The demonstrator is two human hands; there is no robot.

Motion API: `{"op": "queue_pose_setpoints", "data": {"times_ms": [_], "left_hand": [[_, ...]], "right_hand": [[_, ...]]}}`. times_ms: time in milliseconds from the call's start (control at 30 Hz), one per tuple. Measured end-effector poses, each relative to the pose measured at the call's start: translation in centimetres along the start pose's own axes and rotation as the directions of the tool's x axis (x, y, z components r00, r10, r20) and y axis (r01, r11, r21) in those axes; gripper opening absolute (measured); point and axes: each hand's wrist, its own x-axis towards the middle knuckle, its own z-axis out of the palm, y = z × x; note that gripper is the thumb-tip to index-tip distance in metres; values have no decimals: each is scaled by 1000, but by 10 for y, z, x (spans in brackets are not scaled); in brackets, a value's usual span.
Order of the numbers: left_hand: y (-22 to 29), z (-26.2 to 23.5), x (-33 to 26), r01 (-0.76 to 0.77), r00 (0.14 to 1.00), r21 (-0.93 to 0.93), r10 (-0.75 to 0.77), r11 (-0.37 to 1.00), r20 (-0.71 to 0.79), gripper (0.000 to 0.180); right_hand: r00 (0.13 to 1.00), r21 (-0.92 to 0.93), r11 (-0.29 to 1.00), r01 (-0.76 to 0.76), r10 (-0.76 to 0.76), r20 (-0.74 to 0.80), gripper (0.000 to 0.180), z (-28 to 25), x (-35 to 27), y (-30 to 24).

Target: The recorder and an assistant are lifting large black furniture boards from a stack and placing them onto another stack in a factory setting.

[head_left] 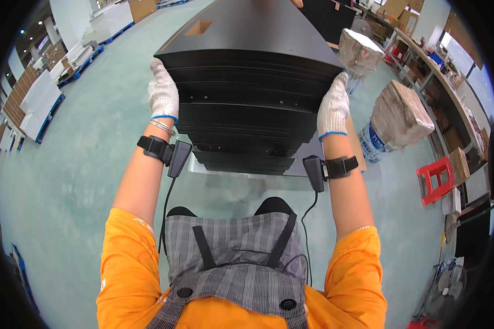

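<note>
A tall stack of black panels stands in front of me, its layers slightly offset. The top black panel has a smooth, dark upper face with a rectangular cutout near its left side. My left hand, in a white knit glove with a blue cuff, grips the panel's near left corner. At the near right corner my right hand, gloved alike, is closed on the same panel. Fingers on both hands are partly hidden by the panel's sides. Each wrist wears a black strap with a small cabled device.
Two wrapped bundles on blue-and-white drums stand to the right, near a long workbench. A red stool sits beside it. Stacked boards on blue pallets line the left side. A fan stands at lower right.
</note>
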Motion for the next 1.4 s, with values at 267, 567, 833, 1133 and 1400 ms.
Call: {"op": "queue_pose_setpoints", "data": {"times_ms": [267,567,833,1133,1400], "left_hand": [[-7,7,-10,-315,949,-180,303,932,-89,87],[-12,15,-4,-385,921,-212,359,898,-152,87],[-17,18,0,-452,888,-173,422,875,-181,78],[-14,18,-5,-428,901,-221,397,876,-174,76],[-14,16,-4,-409,911,-234,377,882,-168,80]], "right_hand": [[978,374,926,-47,-33,205,66,-12,-8,16],[518,468,295,-833,712,474,76,-13,-66,263],[468,366,301,-881,674,571,72,16,-111,290],[572,560,229,-796,588,572,71,1,-81,236],[634,508,381,-773,426,645,68,-14,-75,185]]}}
